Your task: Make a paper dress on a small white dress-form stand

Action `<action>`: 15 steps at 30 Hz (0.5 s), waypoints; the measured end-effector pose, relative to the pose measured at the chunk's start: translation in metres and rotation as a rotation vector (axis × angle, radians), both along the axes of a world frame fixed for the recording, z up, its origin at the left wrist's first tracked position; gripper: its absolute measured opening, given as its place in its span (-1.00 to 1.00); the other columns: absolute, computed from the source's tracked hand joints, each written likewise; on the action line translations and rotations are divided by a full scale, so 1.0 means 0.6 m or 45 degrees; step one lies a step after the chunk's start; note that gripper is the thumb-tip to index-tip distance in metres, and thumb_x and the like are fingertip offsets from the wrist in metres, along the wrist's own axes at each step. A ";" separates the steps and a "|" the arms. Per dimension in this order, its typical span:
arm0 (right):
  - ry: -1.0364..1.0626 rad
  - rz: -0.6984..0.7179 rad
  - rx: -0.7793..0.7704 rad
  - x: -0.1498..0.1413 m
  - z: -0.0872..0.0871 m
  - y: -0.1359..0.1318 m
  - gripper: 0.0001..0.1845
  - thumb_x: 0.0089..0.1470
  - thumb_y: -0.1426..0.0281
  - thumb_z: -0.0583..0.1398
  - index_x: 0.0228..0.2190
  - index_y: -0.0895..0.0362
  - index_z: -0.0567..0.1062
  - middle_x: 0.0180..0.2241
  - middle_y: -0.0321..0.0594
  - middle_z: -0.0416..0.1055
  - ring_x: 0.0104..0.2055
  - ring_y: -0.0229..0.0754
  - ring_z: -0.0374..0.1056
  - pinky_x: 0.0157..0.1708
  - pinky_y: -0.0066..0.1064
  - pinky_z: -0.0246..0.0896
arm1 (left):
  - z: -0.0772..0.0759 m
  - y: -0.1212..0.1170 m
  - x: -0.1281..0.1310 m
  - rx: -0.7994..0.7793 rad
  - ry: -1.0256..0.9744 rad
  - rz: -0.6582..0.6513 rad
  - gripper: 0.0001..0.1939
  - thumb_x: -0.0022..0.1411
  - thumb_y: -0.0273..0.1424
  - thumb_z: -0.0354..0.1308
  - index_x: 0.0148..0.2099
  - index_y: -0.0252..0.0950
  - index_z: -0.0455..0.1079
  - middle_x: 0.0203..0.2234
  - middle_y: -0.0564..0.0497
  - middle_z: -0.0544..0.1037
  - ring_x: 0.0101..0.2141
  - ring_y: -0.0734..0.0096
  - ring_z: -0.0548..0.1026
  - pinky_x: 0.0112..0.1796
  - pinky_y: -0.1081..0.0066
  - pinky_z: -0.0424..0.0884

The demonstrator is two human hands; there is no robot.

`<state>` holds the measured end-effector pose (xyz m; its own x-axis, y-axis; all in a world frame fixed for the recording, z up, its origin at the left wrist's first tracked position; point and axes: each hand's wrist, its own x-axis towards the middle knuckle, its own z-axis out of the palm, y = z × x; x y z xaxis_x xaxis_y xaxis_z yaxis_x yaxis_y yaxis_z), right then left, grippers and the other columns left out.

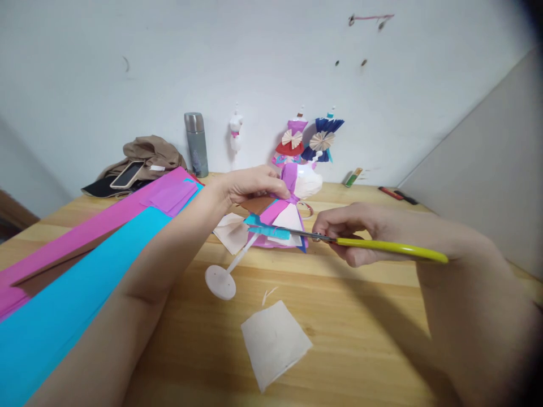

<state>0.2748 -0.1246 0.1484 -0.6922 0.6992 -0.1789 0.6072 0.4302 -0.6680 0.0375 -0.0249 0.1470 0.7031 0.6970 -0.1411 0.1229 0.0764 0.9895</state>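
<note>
My left hand [261, 183] is closed on a small mannequin [309, 182] dressed in purple, pink, white and brown paper, tilted with its white round base [220, 282] toward me. In my right hand [352, 229] is a pair of scissors [382, 247] with yellow-green handles. The blades reach left to a blue paper strip [269, 230] at the skirt's lower part; whether they are open or closed around it I cannot tell. Beside the skirt lies a cream paper piece [232, 233]. Nearer me rests a cream paper square [276, 343] with thin scraps above it.
Long pink [106, 217] and blue paper sheets [97, 277] cover the left side. Behind them are a phone [127, 174], a cap, a brown cloth and a grey flask [195, 146]. Paper-dressed figures [292, 141] stand along the wall. Markers [390, 193] lie at the back right.
</note>
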 end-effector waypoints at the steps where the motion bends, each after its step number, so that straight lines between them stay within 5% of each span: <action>1: -0.001 -0.002 -0.004 -0.002 0.001 -0.001 -0.60 0.17 0.05 0.27 -0.36 0.06 0.29 -0.46 -0.39 0.15 -0.42 -0.26 0.08 -0.39 -0.36 -0.01 | 0.000 -0.001 0.000 0.013 0.029 -0.006 -0.78 0.08 -0.64 0.34 -0.53 -0.39 0.39 -0.68 0.09 0.40 -0.58 0.54 0.34 -0.47 0.49 0.24; 15: -0.055 -0.079 -0.075 -0.007 -0.001 0.003 -0.58 0.09 0.01 0.30 -0.37 0.06 0.32 -0.48 -0.42 0.16 -0.46 -0.28 0.08 -0.42 -0.38 -0.02 | 0.002 -0.010 0.003 -0.016 0.055 -0.118 -0.73 0.11 -0.67 0.24 -0.57 -0.33 0.35 -0.72 0.12 0.40 -0.63 0.60 0.33 -0.54 0.58 0.28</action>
